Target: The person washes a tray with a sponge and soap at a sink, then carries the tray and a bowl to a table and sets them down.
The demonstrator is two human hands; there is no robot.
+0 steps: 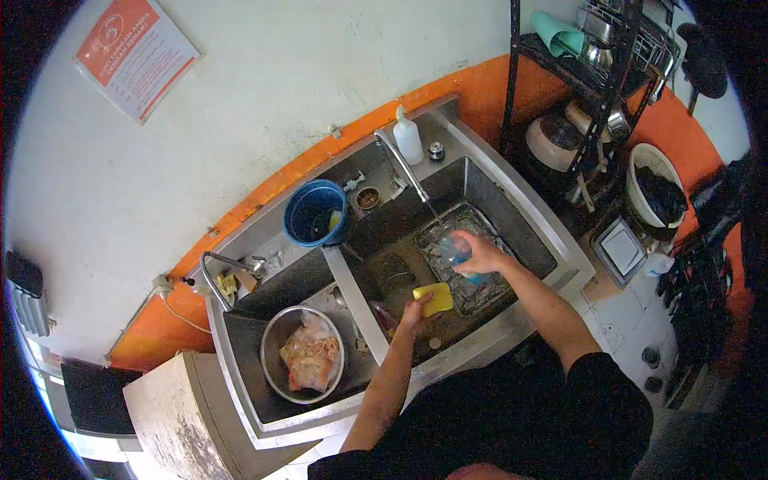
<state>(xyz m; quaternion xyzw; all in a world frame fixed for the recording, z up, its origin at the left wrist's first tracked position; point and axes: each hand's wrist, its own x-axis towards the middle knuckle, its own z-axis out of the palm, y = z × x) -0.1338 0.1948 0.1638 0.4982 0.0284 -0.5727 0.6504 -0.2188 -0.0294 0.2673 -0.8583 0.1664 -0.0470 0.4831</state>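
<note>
My right hand (485, 258) is wrapped around a clear bluish cup (454, 249), tilted beneath the tap (406, 166) in the right basin. A thin stream of water falls from the spout toward the cup. In my left hand (411, 317) is a yellow sponge (434, 299), held just left of the cup and apart from it. Below both hands lies a dark rectangular tray (506, 240) with water in it, on the floor of the sink (532, 240). What lies in the murky water on the left of this basin is hard to make out.
In the left basin stands a metal bowl (265, 352) holding pale, meat-like pieces in plastic. A blue bucket (291, 210) sits by the divider, near the second tap (210, 276). A white pump bottle (408, 141) stands behind. At right, a dark rack (544, 56) carries dishes.
</note>
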